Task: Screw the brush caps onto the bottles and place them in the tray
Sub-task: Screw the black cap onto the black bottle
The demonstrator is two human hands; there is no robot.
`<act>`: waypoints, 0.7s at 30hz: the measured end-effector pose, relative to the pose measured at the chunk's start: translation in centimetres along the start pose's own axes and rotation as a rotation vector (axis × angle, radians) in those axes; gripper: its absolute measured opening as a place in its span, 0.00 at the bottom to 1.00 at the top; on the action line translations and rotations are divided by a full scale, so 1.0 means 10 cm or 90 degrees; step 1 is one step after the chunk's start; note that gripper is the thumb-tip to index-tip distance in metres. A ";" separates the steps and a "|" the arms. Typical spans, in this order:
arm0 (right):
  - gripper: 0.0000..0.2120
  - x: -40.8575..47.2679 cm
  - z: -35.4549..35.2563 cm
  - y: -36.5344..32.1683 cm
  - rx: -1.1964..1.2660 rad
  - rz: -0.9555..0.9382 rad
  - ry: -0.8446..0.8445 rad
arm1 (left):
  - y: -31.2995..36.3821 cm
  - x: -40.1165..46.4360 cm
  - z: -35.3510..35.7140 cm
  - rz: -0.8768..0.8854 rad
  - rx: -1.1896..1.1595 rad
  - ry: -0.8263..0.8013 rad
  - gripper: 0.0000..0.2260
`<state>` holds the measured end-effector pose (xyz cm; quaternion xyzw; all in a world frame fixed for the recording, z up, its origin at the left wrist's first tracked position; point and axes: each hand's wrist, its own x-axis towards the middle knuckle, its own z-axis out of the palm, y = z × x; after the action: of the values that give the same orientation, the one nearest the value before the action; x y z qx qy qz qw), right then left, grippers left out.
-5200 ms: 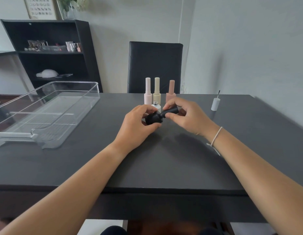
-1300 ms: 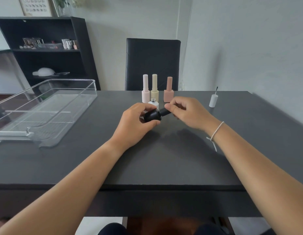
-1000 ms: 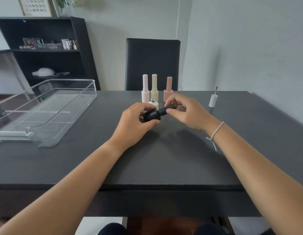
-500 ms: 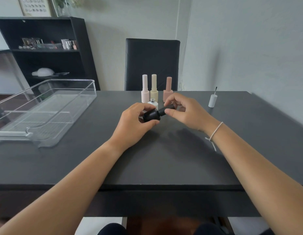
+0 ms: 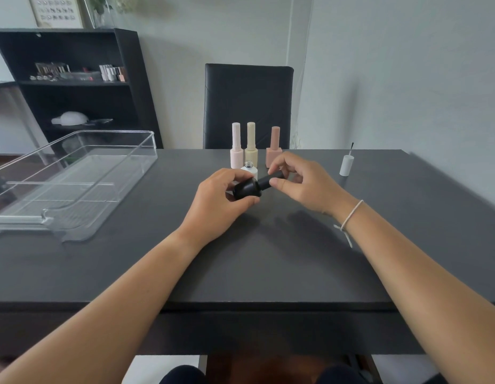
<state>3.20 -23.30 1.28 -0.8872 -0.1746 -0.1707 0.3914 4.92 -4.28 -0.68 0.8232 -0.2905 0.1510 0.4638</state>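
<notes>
At the far left a black shelving unit stands against the wall, small bottles and bits on its upper shelf, a white domed object lower down; a framed chart on top carries rows of marks too small to read. In front of it the clear plastic tray sits on the left part of the dark table, with nothing visible inside it. Toward the centre, the left hand curls its fingers and thumb round the body of a black bottle, held tilted on its side just above the tabletop. Just behind that hand an uncapped white bottle stands upright with its threaded neck bare. Behind it three capped bottles stand in a row near the far edge: a pale pink bottle, a cream bottle just beside it, and a dusty rose bottle slightly apart. No label or lettering shows on any of them. A black chair stands beyond the table. The right hand pinches the black brush cap between thumb and fingertips, the cap seated on the black bottle's neck. A thin white cord circles the right wrist. Well to the right, a white brush cap stands alone on the table, brush pointing up
</notes>
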 end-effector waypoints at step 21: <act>0.17 0.02 0.00 0.00 -0.019 0.043 0.018 | -0.01 0.00 0.00 0.001 0.000 -0.005 0.15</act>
<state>3.36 -23.24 1.32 -0.8958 -0.1363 -0.1729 0.3862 5.00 -4.24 -0.71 0.8235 -0.2931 0.1483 0.4625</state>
